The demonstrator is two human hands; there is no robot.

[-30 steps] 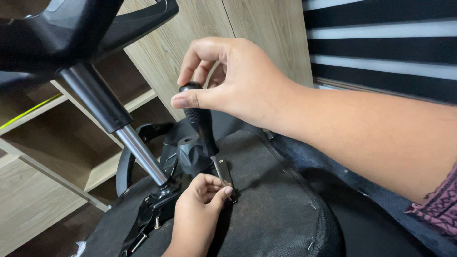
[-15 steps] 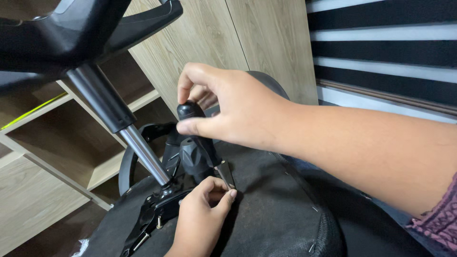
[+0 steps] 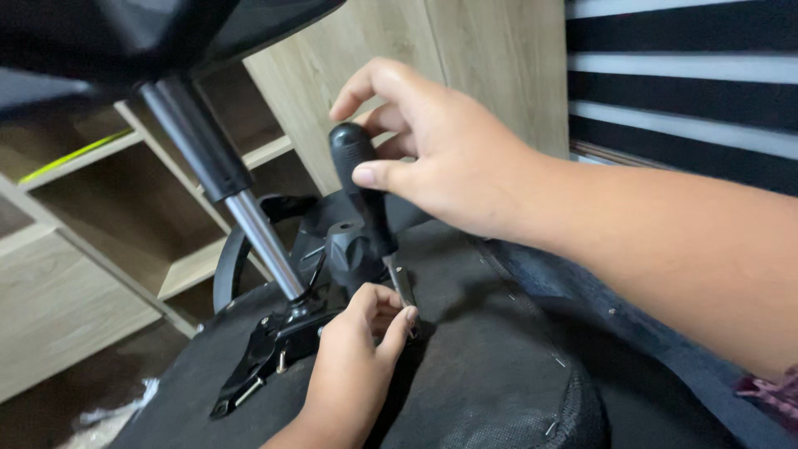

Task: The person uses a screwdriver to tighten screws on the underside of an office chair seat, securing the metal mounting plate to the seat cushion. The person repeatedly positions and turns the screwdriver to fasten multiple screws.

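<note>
Light wooden shelves (image 3: 100, 241) stand behind an upturned black fabric chair seat (image 3: 482, 366). The black-handled screwdriver (image 3: 362, 187) stands nearly upright, tip down at the seat plate. The right hand (image 3: 440, 154) closes on its handle top; the left hand (image 3: 357, 366), nearer the tip, pinches the shaft.

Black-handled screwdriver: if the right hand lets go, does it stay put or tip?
Probably tips: the screwdriver stands tilted on its thin shaft, with the handle heavy up top. Only the left hand fingertips steady the tip. Its ribbed handle likely grips well under the right hand.
</note>
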